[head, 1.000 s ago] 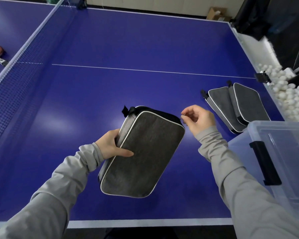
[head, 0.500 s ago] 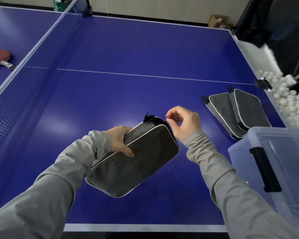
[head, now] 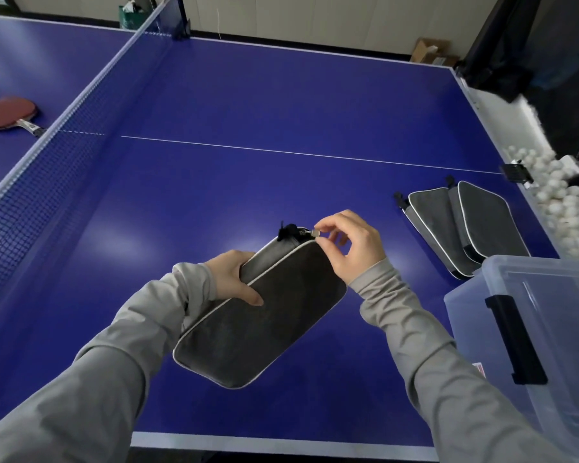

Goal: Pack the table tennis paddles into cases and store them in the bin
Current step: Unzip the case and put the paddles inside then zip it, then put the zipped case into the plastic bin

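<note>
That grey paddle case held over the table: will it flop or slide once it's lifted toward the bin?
Probably semi-stiff: the paddle case keeps a flat shape though the left hand grips only one edge. Its fabric face looks grippy, so slipping seems unlikely.

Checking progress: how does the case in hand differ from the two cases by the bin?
The held case is off the table, gripped by the left hand, while the right hand pinches its zipper pull. The two cases lie untouched on the table, overlapping. All are grey with white piping.
</note>
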{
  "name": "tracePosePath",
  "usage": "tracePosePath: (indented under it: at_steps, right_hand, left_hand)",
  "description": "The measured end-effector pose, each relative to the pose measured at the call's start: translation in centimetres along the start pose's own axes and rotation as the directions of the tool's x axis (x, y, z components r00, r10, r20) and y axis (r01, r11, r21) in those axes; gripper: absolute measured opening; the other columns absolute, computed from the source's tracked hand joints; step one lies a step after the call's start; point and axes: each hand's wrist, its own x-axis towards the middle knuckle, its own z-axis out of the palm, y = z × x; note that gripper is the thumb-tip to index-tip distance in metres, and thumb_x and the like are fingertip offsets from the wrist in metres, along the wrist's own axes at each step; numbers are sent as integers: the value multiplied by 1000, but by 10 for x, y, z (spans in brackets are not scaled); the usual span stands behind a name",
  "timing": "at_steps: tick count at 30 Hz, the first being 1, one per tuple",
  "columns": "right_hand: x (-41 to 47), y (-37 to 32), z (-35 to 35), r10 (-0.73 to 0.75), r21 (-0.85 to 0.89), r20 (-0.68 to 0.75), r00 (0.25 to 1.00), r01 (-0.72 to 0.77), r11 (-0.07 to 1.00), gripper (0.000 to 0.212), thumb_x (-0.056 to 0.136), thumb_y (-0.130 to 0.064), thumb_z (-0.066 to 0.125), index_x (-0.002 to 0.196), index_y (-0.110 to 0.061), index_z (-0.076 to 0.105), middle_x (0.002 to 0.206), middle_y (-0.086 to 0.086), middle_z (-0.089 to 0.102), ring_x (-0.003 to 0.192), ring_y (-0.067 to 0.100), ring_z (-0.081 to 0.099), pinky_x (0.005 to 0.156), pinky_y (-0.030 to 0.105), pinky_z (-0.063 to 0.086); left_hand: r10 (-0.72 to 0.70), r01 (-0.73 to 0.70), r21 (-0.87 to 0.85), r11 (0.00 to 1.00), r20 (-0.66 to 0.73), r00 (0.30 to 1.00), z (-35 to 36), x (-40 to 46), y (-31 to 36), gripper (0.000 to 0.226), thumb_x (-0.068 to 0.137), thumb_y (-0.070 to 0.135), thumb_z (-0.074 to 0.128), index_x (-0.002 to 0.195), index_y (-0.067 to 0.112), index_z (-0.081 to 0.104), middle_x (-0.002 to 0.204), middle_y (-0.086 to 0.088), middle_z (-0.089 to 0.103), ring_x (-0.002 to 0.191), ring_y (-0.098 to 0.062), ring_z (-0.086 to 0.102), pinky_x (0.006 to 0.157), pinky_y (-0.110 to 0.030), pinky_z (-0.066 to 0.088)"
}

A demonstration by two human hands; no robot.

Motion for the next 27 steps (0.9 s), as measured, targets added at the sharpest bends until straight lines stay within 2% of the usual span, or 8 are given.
tracePosePath:
  at_steps: [3,6,8,11,15,20,24,27]
  right_hand:
    - [-6,13,0,88,56,-74,993,-84,995,17,80,-2,65,96,-7,67,87,3,63,68,11,56,64,15,46]
    - [-18,28,7,187,98,-68,980,-180,979,20,80,0,64,99,-7,65,88,4,63,70,9,56,63,13,45]
    - [-28,36,16,257,125,-52,965,-249,960,22,80,2,63,98,-9,65,87,3,63,69,3,56,61,9,44]
    - [-41,42,35,330,130,-18,944,-325,937,23,79,3,63,96,-12,65,83,-1,62,71,-5,56,57,6,43]
    - [-58,40,65,386,107,35,922,-387,916,22,78,6,63,94,-10,65,80,-2,61,71,-8,56,57,5,43]
    - [-77,23,101,461,66,75,884,-465,883,28,80,4,63,93,-21,61,82,4,64,73,-11,56,60,4,44]
    - [-86,7,120,511,-9,57,858,-511,860,22,80,4,64,95,-12,64,81,4,64,72,-15,55,60,1,42]
    - [-91,-3,130,560,-26,40,827,-559,828,24,80,5,64,95,-14,63,81,6,65,72,-14,56,60,2,43]
  left_hand:
    - [-53,32,-229,973,-89,995,2,-13,-15,41,60,11,86,93,23,64,82,5,74,76,-12,71,69,-27,56]
    - [-144,35,-408,912,-240,960,2,-32,-37,48,49,23,86,93,22,66,80,4,74,74,-14,71,68,-29,55]
    - [-209,-2,-533,846,-336,918,2,-46,-57,59,45,26,85,99,22,63,84,1,74,75,-17,70,69,-31,56]
    - [-344,-35,-709,704,-384,857,-5,-71,-92,57,57,10,83,105,23,54,74,-4,74,62,-19,69,55,-29,56]
    - [-457,-5,-755,656,-402,794,-35,-109,-143,49,60,8,81,97,31,58,71,-8,74,57,-24,69,50,-31,56]
    - [-560,84,-765,639,-387,733,-81,-145,-211,45,75,-2,71,108,24,56,75,-12,71,54,-21,68,48,-28,56]
    - [-613,147,-784,603,-338,714,-107,-153,-258,47,75,-3,71,112,21,54,78,-13,69,52,-20,68,45,-26,55]
    - [-633,186,-803,567,-280,722,-115,-150,-288,48,75,-3,71,113,21,55,77,-13,70,56,-24,68,47,-28,55]
